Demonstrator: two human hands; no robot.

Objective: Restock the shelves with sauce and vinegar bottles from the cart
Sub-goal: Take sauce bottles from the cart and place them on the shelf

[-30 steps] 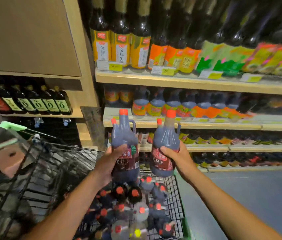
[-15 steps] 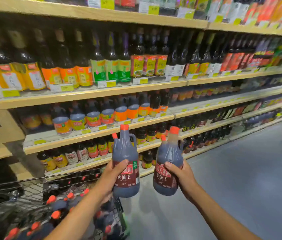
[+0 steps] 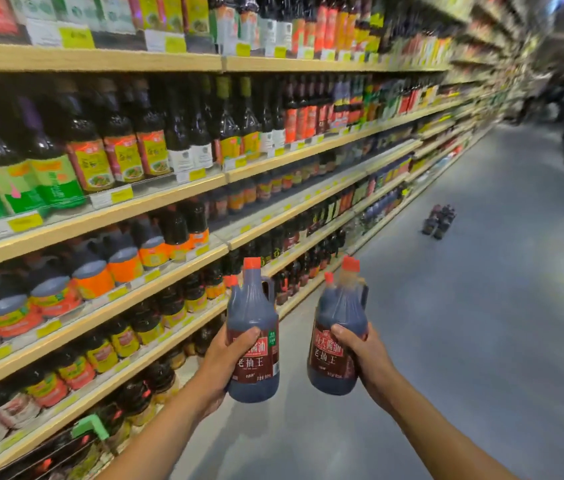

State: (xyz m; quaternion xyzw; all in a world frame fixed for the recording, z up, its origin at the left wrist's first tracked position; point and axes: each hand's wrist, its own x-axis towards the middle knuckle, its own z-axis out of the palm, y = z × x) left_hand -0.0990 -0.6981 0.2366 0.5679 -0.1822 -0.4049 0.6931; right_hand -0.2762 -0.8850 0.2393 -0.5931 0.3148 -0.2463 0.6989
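Far left, the pale wooden shelves [image 3: 100, 60] ran from the bottom rack to the top, packed w/ dark bottles. Low in the corner the black wire cart [image 3: 92, 427], green plastic corner piece showing, just poked into view.

Moving in: L hand [image 3: 225, 362] was wrapped round the belly of a dark brown plastic soy-sauce jug [image 3: 253, 317] w/ red cap and maroon label. Thumb lay across the label, jug upright, loop handle on the side away from the racks. Small gap, then its twin, a second dark jug [image 3: 337, 317], same red cap, clamped in the R hand [image 3: 369, 358], top leaning a touch to the right. Hands apart, one jug each, both out over the grey aisle floor [image 3: 447, 341], level w/ the lower racks.

Key relation: the shelves lay to the left of both hands, so L hand was nearer and prob. goes in first; R would have to reach across or wait. Long axes near vertical, so I'd say they'd slot in cap-up, no turning needed. Which slot? Couldn't tell, though squat jugs with orange labels [image 3: 124, 268] sat on a mid shelf. Both held jugs looked full, smooth-sided, prob. heavy-ish.

Far right, a small cluster of dark bottles [image 3: 440, 221] stood alone on the floor.
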